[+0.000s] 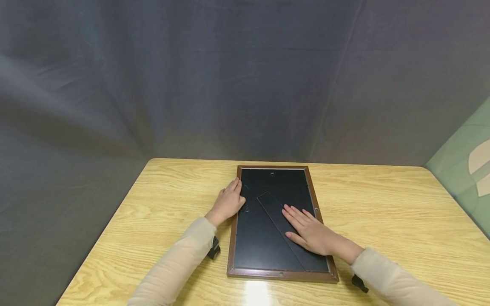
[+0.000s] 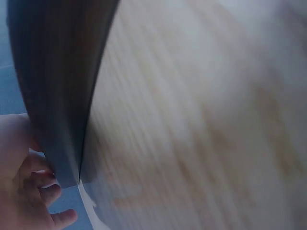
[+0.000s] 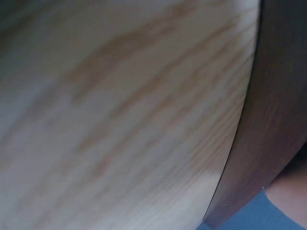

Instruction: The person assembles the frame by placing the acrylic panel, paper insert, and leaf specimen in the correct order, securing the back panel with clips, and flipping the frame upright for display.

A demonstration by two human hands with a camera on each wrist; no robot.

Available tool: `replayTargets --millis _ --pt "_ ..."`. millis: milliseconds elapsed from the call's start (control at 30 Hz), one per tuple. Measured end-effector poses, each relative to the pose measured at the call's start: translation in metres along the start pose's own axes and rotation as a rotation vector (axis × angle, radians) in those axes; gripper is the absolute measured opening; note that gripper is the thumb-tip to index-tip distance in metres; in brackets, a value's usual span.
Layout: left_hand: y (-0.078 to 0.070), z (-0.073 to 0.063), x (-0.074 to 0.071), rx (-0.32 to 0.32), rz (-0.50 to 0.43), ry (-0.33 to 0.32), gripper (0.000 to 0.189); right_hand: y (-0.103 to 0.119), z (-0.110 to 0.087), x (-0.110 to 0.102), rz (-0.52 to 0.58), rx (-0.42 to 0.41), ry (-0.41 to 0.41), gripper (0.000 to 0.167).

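A picture frame [image 1: 281, 274] with a brown rim and black backing lies face down on the wooden table. My left hand [image 1: 227, 203] rests along its left rim near the far corner, thumb on the backing. In the left wrist view, that hand's loosely bent fingers [image 2: 43, 179] show at the top edge of the frame's side [image 2: 60, 96]. On the right half of the backing, my right hand [image 1: 310, 231] lies palm down with its fingers extended. Only a bit of it [image 3: 290, 194] shows in the right wrist view, beyond the frame's side wall [image 3: 268, 120].
A slanted stand flap [image 1: 281, 229] lies flat in the backing, and a small metal hanger [image 1: 272, 173] sits at its far end. Light wood table [image 1: 383, 212] surrounds the frame. Behind it hangs a dark grey curtain [image 1: 245, 85], with a green patterned cloth [image 1: 467, 170] at right.
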State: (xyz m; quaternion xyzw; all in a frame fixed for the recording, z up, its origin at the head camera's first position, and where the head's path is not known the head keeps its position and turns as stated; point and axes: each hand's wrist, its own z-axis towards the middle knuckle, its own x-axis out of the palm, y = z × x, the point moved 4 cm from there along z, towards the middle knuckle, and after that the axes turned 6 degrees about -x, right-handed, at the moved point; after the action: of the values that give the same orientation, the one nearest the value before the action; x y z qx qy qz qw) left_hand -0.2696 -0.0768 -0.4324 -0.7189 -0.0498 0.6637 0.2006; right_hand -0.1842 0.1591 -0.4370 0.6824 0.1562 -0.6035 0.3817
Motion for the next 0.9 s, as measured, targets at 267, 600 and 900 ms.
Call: replayTargets --millis 267,600,900 --pt "-0.0022 0.0012 -0.004 0.007 0.082 -0.004 0.056 0.0004 0.0002 -0.0004 -0.012 -0.007 -0.009 0.062" --pt "-0.0045 0.0024 -0.0058 0.026 0.174 0.01 0.056 -0.0046 0.0023 0.0065 -0.01 0.011 -0.005 0.063" --pt "-0.0053 0.0056 -0.0084 0.057 0.186 -0.002 0.054 -0.0039 0.0017 0.0037 -0.008 0.008 -0.008 0.063"
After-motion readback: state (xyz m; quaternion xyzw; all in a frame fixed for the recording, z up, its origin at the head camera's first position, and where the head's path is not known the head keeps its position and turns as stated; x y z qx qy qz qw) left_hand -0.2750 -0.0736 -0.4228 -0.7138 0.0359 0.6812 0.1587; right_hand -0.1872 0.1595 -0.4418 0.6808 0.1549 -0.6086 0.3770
